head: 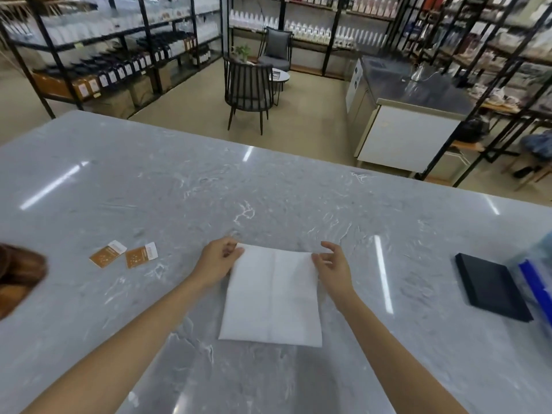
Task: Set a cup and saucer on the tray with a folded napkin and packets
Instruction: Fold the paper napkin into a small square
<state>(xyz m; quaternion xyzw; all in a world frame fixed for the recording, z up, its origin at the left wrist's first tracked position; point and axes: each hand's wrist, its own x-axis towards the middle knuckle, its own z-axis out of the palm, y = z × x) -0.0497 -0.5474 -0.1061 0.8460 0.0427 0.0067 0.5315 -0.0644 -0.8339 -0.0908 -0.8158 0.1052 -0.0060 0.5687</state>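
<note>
Napkin (272, 294) time on the big grey counter (179, 189). Far left sits a brown wooden thing (18, 276), cut off by the edge. Next come two small orange packets (124, 254), side by side. The left hand (216, 259) pinches the white napkin's far left corner. It lies flat in the middle. The right hand (333, 268) touches the far right corner, fingers loosely spread. Off right lies a flat black box (491, 286).

We pinch the napkin's (272, 297) far corners, left hand (216, 259) at ten o'clock, right hand (333, 264) at two; two packets (124, 254) lie at nine on the counter (179, 186).
</note>
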